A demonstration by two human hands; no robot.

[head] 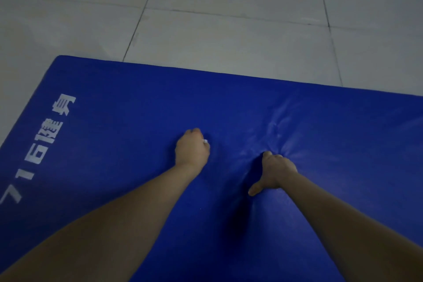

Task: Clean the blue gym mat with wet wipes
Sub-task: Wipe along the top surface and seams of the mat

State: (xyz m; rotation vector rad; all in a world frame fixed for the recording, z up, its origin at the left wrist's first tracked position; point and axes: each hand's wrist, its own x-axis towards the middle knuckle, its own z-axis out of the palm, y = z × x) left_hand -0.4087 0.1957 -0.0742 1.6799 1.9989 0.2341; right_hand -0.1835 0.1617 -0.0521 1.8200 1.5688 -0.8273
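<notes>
The blue gym mat lies flat on the floor and fills the lower part of the view, with white lettering along its left side. My left hand is curled into a fist at the mat's middle, gripping a white wet wipe of which only a small bit shows at the knuckles. My right hand presses down on the mat a little to the right, thumb spread out, and the cover dents and wrinkles around it. Its fingertips are hidden in the dent.
A pale grey tiled floor surrounds the mat beyond its far edge and its left edge. The mat's far left corner is in view. The mat runs out of frame to the right and toward me.
</notes>
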